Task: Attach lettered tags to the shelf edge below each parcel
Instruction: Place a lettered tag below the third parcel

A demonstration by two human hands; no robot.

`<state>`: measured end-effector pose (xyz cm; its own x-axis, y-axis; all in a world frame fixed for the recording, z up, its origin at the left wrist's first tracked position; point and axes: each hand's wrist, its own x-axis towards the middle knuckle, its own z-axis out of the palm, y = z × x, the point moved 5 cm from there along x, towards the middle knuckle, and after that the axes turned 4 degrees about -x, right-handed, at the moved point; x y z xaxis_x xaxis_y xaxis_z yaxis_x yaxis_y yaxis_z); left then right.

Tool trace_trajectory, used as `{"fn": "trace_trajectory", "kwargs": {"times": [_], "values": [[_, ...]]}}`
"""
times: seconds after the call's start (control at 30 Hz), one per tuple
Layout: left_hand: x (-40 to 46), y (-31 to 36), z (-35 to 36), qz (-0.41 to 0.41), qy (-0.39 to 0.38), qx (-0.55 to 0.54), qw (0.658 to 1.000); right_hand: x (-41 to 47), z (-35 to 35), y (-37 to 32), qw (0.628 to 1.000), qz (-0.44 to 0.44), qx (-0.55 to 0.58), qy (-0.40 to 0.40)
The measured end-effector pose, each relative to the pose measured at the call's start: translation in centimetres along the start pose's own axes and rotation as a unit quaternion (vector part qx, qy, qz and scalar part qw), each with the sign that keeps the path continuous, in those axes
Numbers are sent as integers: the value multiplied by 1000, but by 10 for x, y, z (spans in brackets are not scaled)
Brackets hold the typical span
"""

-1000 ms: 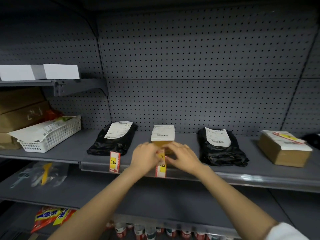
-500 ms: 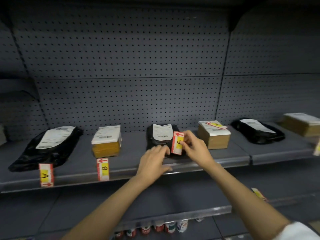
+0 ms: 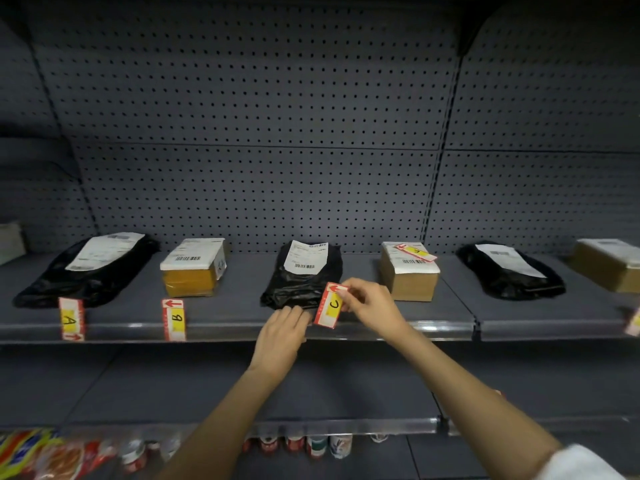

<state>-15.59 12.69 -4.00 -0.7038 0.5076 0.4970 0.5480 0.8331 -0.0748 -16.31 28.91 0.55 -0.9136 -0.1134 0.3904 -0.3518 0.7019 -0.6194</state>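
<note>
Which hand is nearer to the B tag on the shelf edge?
Left. The left hand rests on the edge, right of the B tag. The right hand is farther right, holding the C tag.

You see matt grey metal in the shelf (image 3: 214,313), with a glossy clear plastic strip (image 3: 225,328) along its edge. The bag (image 3: 304,282) is crinkled, shiny black plastic under a matt paper label (image 3: 306,256). The box (image 3: 410,282) is plain matt cardboard. The tag (image 3: 330,305) looks like smooth card.
</note>
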Motion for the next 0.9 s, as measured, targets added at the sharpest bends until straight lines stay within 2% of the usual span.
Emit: {"fn": "trace_trajectory", "kwargs": {"times": [0.13, 0.33, 0.43, 0.6, 0.67, 0.8, 0.9], "values": [[-3, 1, -1, -32, -5, -6, 999, 4, 13, -1, 999, -5, 35, 25], [-12, -17, 5, -113, -13, -152, 982, 10, 24, 5, 995, 30, 56, 74], [-13, -23, 1, -118, -17, -189, 975, 9, 36, 5, 998, 34, 35, 31], [-16, -25, -6, -129, -9, -201, 971, 7, 45, -3, 989, -34, -138, -28], [-16, -22, -10, -131, 2, -193, 972, 4, 38, -2, 985, -44, -161, -42], [-4, 0, -25, -130, 66, -185, 972, -17, 5, 20, 989, -27, -145, -13], [7, 48, -19, -89, 66, -203, 973, -46, -26, 45, 991, -16, -129, 31]]}}
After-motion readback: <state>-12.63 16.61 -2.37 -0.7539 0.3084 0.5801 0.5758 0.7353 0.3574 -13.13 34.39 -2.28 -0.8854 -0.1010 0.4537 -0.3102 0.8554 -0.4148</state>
